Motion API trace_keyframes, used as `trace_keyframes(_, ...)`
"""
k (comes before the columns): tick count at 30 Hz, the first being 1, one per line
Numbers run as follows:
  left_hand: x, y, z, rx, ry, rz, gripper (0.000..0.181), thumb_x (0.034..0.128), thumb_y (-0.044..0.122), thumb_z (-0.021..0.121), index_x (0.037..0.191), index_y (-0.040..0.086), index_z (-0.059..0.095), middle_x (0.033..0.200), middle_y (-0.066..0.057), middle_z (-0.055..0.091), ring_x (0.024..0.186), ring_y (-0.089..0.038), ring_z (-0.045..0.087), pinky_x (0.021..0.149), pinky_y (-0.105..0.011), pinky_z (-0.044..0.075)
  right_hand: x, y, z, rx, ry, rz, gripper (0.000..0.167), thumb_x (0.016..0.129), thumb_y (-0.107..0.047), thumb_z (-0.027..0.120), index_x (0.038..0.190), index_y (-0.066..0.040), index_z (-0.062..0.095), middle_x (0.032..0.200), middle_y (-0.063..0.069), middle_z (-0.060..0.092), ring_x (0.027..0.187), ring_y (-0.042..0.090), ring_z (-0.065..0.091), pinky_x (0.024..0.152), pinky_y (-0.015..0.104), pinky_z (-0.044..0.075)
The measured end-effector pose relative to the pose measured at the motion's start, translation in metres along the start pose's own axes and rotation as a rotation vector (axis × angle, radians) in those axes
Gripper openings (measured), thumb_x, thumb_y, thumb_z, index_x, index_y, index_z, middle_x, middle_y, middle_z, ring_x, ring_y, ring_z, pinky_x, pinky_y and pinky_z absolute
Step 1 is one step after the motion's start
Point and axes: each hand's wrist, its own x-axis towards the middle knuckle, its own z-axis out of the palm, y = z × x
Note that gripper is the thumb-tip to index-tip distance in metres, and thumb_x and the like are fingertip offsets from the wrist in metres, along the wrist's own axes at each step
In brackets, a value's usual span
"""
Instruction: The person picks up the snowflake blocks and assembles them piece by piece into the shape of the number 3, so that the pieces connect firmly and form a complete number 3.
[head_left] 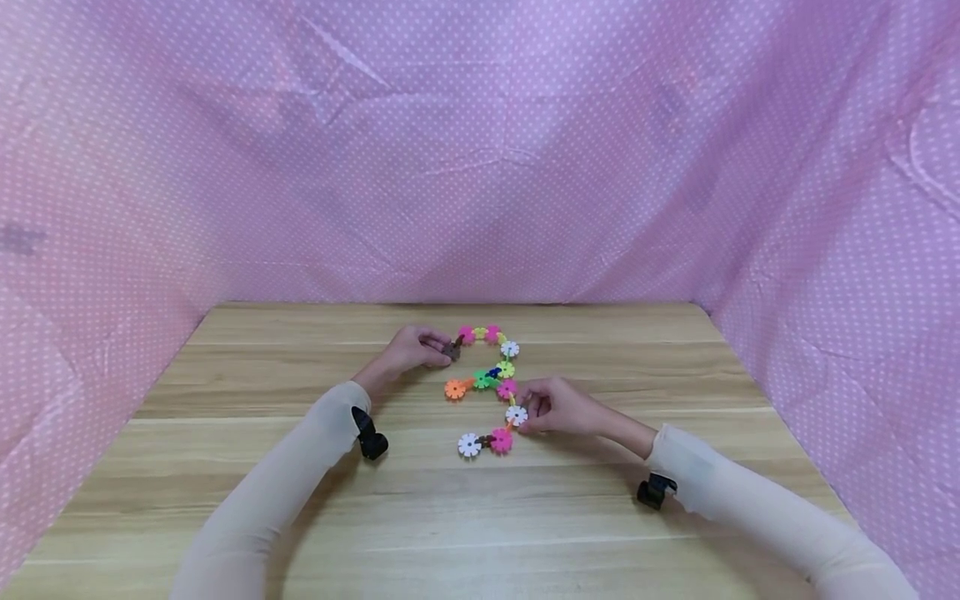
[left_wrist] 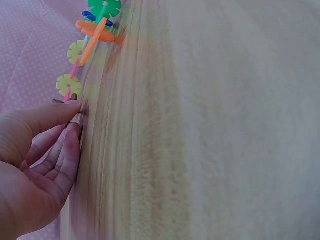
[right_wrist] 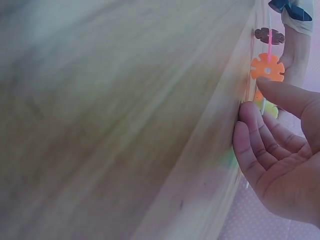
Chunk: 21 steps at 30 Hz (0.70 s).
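A chain of colourful notched plastic discs, linked snowflake-like flower pieces, lies on the wooden table in a curve shaped like a 3. My left hand (head_left: 414, 348) pinches the brown disc (head_left: 452, 351) at the chain's upper left end; only bits of it show past the thumb in the left wrist view. At the lower right bend, my right hand (head_left: 564, 407) holds the chain by a white disc (head_left: 516, 416) and the orange disc (right_wrist: 267, 67) beside it. An orange disc (head_left: 454, 389) ends the middle branch, next to a green disc (head_left: 482, 380). A white disc (head_left: 469, 445) ends the bottom.
The wooden table (head_left: 480, 525) reaches back to a pink dotted cloth (head_left: 480, 167), which also hangs on both sides. Black wrist cameras are strapped over the left sleeve (head_left: 300, 467) and the right sleeve (head_left: 757, 500).
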Motion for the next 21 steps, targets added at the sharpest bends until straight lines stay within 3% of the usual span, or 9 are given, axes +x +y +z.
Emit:
trace_keyframes(14, 0.0014, -0.0071, -0.0003, -0.025, -0.004, 0.021, 0.041, 0.0862, -0.002, 0.077, 0.125, -0.005, 0.064, 0.118, -0.020, 0.068, 0.095, -0.016, 0.066, 0.084, -0.023, 0.059, 0.0022, 0.0020, 0.0026, 0.005, -0.012, 0.012, 0.024, 0.086, -0.008, 0.081, 0.103, -0.001, 0.067, 0.078, 0.008, 0.068, 0.068, 0.010, 0.059, 0.060, 0.017, 0.051)
trace_keyframes(21, -0.0011, -0.0042, 0.0018, -0.051, -0.001, 0.020, 0.040, 0.0863, -0.004, 0.075, 0.125, -0.006, 0.064, 0.113, -0.018, 0.068, 0.091, -0.014, 0.065, 0.080, -0.021, 0.059, 0.0017, 0.0044, 0.0016, 0.012, -0.012, 0.006, 0.025, 0.086, -0.009, 0.081, 0.104, -0.001, 0.067, 0.079, 0.010, 0.068, 0.070, 0.011, 0.059, 0.062, 0.018, 0.051)
